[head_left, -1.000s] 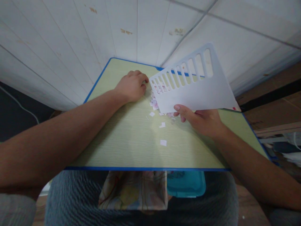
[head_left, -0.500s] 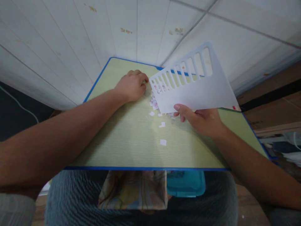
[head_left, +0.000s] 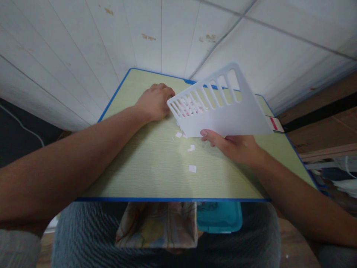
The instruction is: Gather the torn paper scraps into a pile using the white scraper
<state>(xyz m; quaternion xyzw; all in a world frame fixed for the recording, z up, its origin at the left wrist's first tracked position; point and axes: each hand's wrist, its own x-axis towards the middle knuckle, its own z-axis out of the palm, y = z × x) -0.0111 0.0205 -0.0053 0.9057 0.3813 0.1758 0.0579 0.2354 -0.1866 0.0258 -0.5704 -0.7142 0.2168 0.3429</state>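
Right hand (head_left: 237,147): grip pinches the near edge of a white slotted board (head_left: 231,121), thumb on the upper face, fingers going under. Board is tilted over the bench (head_left: 145,167), slots toward the wall (head_left: 111,48); a heap of paper scraps (head_left: 199,107) shows through its narrower slots. Left hand (head_left: 155,102): fingers curled, next to the board's left corner; cannot tell whether its grip pinches anything or touches the board.

Risks, my judgement: the pinch is at one edge only, so the board could tip or twist if the thumb slackens. A quick swing could fan air and scatter the light scraps. A low sweep of the corner could drag the heap or knock the left fingers. Scraps hidden beneath could be missed.

Count: hands, two. Slotted board, one; narrow slots too crowded for a sure number. Loose scraps on the near side, at least three: a near scrap (head_left: 192,168), a middle one (head_left: 191,147), perhaps two overlapping, and a far one (head_left: 179,134). Heap: uncountable. Below the bench edge, one patterned cloth (head_left: 156,230), one teal container (head_left: 220,219).
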